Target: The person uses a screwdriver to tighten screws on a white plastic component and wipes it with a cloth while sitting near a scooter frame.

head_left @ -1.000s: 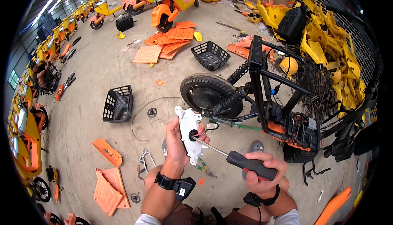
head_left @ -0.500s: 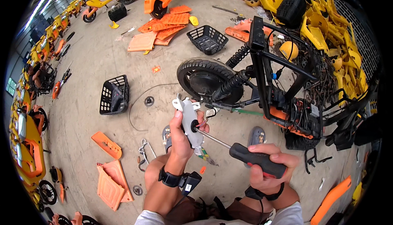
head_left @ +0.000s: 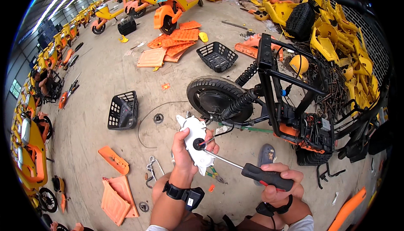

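My left hand (head_left: 184, 154) is closed around a white plastic housing (head_left: 192, 128) with mounting tabs and a black round fitting (head_left: 198, 144), from which thin wires run, one red. My right hand (head_left: 282, 188) grips a black-and-red screwdriver (head_left: 259, 173); its long metal shaft reaches to the edge of that fitting, though the exact tip contact is too small to tell. Just beyond the housing lies a stripped black scooter frame (head_left: 267, 71) with its rear wheel (head_left: 210, 98). Pliers with green-and-yellow handles (head_left: 215, 175) rest on the floor below the housing, partly hidden.
Two black baskets (head_left: 122, 109) (head_left: 216, 56), orange panels (head_left: 117, 199) and small sprockets (head_left: 158, 118) lie on the floor. A yellow body-panel pile (head_left: 324, 33) stands right. Scooters (head_left: 29, 155) line the left, where another person (head_left: 42, 86) sits among them.
The housing tilted and now faces up toward me again, with the screwdriver still against its middle. The surroundings shifted down in the picture since half a second ago, as my view moved.
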`<state>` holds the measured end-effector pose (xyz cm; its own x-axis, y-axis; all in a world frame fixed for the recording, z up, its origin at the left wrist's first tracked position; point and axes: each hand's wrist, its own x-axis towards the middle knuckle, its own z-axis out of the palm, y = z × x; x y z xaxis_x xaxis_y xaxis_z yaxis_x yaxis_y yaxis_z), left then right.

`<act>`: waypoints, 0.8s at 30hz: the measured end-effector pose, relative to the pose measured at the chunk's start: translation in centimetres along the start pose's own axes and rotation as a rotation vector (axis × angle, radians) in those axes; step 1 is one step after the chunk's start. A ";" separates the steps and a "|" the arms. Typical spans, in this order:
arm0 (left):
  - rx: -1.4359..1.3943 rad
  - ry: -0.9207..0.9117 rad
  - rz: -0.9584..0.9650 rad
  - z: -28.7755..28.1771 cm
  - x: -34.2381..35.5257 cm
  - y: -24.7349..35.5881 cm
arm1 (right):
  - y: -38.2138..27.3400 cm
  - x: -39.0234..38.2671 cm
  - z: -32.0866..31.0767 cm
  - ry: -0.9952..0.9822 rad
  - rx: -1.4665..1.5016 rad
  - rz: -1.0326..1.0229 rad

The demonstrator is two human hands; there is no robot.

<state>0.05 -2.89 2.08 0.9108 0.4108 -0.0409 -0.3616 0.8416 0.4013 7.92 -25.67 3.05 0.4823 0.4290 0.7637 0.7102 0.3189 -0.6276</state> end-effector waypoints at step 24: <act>0.087 0.125 0.002 0.2 -0.1 0.4 | 0.8 -0.8 0.2 -0.094 -0.042 0.038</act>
<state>-0.17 -2.71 2.47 0.8761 0.4577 -0.1513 -0.3399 0.8091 0.4795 8.05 -25.57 1.89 0.4603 0.5178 0.7211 0.7142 0.2664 -0.6473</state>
